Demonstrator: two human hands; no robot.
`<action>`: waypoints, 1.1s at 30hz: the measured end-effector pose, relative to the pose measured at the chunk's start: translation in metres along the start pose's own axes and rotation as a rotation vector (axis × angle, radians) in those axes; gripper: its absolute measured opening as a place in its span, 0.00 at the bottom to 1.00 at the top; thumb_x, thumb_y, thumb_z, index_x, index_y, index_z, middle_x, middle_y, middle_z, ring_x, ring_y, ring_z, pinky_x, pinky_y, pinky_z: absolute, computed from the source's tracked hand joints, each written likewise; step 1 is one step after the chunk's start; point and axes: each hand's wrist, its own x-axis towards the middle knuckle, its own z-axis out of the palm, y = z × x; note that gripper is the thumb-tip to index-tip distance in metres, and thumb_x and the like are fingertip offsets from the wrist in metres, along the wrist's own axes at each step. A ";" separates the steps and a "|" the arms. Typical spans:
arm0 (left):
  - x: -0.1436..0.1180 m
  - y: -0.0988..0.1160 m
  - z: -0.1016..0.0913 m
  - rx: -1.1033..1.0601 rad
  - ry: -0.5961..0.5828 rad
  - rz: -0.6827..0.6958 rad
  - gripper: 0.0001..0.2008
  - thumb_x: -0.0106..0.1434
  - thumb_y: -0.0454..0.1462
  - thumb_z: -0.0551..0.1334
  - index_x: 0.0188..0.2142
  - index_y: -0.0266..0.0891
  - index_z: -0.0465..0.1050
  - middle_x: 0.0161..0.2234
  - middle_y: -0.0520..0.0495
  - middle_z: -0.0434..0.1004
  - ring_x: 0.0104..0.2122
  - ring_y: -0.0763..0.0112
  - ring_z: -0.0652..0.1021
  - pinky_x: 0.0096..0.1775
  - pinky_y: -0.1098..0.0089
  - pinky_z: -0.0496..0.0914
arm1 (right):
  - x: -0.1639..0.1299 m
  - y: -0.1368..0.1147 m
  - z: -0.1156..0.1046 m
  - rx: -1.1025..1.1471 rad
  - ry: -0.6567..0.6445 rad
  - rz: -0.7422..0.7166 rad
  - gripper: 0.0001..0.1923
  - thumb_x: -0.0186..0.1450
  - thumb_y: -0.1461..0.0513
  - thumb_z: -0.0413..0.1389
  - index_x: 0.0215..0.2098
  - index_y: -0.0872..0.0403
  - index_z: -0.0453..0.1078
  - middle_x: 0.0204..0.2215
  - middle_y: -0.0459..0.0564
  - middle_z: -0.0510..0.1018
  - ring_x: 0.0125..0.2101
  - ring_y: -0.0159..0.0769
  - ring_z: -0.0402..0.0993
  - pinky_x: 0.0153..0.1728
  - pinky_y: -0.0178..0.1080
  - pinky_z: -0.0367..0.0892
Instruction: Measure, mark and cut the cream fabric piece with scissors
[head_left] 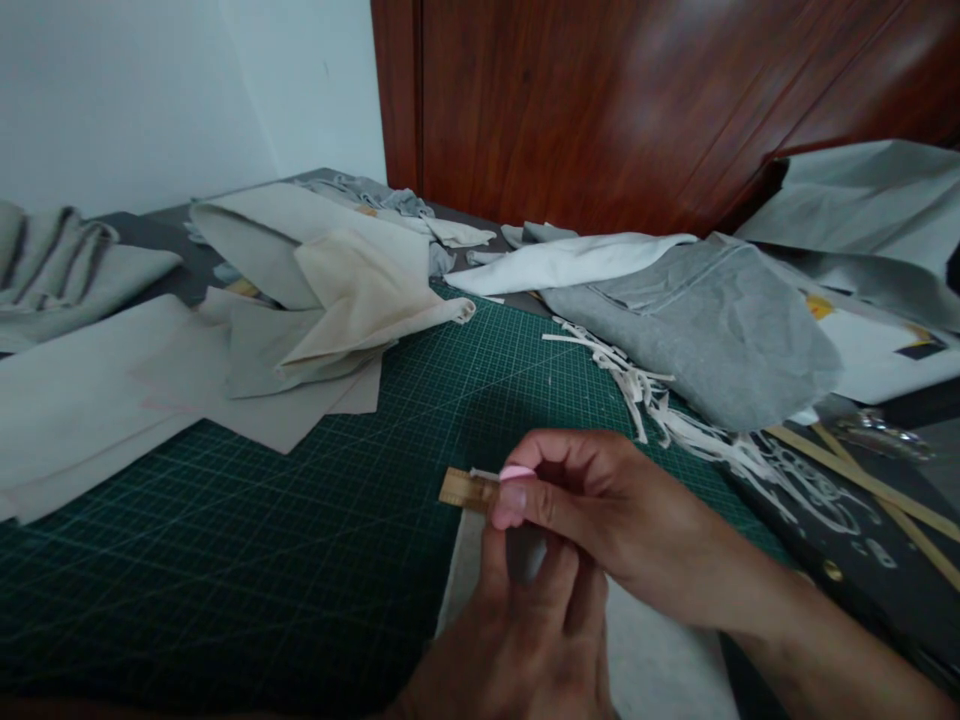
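My right hand (592, 500) is closed in a pinch around a small pink piece of tailor's chalk (517, 472). Just below it, my left hand (525, 630) holds a short wooden ruler (459, 487) down against a pale piece of fabric (652, 650). Its fingers are bent forward, and the right hand covers their tips. The ruler lies across the far end of the fabric, only its left end showing. Both hands cover much of the fabric, and whether the chalk touches it is hidden.
Under the work lies a green gridded cutting mat (300, 560). Pale cloth pieces (337, 290) are heaped at the left. Grey fabric (697, 330) and thin white fabric strips (637, 390) lie at the right, near wooden sticks (877, 480). A brown wooden panel (600, 110) stands behind.
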 end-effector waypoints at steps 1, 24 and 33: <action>-0.001 0.000 0.000 0.005 0.001 -0.010 0.18 0.70 0.41 0.55 0.51 0.38 0.80 0.51 0.44 0.80 0.53 0.51 0.70 0.56 0.46 0.57 | 0.003 0.001 0.000 -0.035 -0.007 0.002 0.10 0.71 0.61 0.61 0.31 0.54 0.75 0.26 0.43 0.78 0.25 0.27 0.68 0.26 0.29 0.62; -0.006 0.005 0.002 0.038 -0.058 0.047 0.18 0.72 0.40 0.54 0.53 0.39 0.79 0.51 0.46 0.79 0.56 0.48 0.71 0.60 0.42 0.64 | 0.033 0.038 0.001 -0.339 0.203 -0.373 0.09 0.72 0.66 0.62 0.38 0.47 0.84 0.42 0.47 0.77 0.42 0.34 0.77 0.45 0.39 0.72; -0.004 0.004 0.000 0.026 -0.044 0.026 0.19 0.72 0.39 0.53 0.54 0.38 0.78 0.50 0.46 0.80 0.56 0.49 0.72 0.60 0.44 0.63 | 0.035 0.041 0.000 -0.298 0.205 -0.376 0.06 0.69 0.67 0.64 0.41 0.49 0.81 0.40 0.46 0.79 0.39 0.34 0.78 0.41 0.39 0.72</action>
